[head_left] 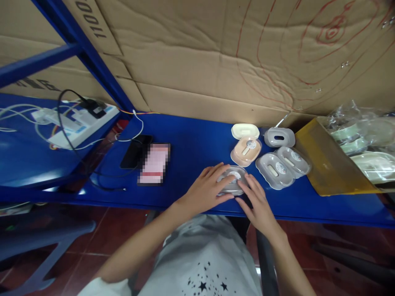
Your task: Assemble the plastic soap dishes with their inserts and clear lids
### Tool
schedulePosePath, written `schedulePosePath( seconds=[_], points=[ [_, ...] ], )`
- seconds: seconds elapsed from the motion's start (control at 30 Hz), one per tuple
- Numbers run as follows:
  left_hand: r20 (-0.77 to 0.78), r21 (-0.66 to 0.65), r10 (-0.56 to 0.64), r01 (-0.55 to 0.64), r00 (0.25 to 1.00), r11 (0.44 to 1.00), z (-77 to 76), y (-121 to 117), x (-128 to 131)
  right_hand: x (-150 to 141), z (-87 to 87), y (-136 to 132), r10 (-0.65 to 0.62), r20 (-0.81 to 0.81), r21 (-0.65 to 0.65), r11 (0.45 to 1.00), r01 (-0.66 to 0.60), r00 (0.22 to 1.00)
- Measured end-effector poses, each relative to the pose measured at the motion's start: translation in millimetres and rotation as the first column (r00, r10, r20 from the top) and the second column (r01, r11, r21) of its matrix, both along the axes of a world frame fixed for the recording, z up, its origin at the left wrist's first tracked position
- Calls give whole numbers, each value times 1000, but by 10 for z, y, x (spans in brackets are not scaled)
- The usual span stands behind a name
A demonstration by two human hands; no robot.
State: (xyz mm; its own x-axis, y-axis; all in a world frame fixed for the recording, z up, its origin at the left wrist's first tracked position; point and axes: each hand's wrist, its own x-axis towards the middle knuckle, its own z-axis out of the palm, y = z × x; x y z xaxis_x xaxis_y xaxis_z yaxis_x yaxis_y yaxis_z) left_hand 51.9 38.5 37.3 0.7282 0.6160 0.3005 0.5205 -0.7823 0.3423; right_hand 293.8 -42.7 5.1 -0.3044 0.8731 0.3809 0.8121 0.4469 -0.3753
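Note:
A small grey plastic box (232, 190) with a clear lid and a round white sticker lies close to the table's front edge. My left hand (210, 187) holds it from the left, with the thumb at the near edge and fingers reaching over the lid. From the right, my right hand (255, 199) grips the same box, its fingers along the side and top. Just beyond it stands a peach box (246, 151) with a sticker, beside a cream lid or tray (245, 131). Two grey boxes (274, 170) (293, 161) sit to the right, and another grey piece (279, 137) is behind them.
A phone with a blurred screen (154, 163) and a dark device (135, 151) lie left on the blue table (194, 137). Farther left is a power strip (84, 127) with cables. An open carton (328, 164) of wrapped pieces stands right. Cardboard (185, 53) lines the back.

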Motion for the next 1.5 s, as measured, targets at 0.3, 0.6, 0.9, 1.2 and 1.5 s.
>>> schedulePosePath(
  seconds=[0.3, 0.6, 0.9, 1.2, 1.5],
  points=[
    [-33, 4, 13, -13, 999, 1000, -146, -121, -49, 110, -38, 62, -18, 27, 133, 991, 14, 999],
    [-3, -20, 28, -28, 1000, 999, -73, 2, 8, 176, 50, 129, 11, -5, 21, 1000, -11, 1000],
    [9, -37, -41, 42, 999, 998, -37, -81, -17, 233, 60, -24, -67, 125, 165, 985, 46, 990],
    [-166, -71, 98, -111, 981, 991, 451, 818, 888, 395, -44, -432, -510, 133, 359, 824, 438, 850],
    [-268, 108, 479, -468, 836, 877, 151, 582, 120, 275, 41, 34, -411, 147, 294, 887, 357, 900]
  ],
)
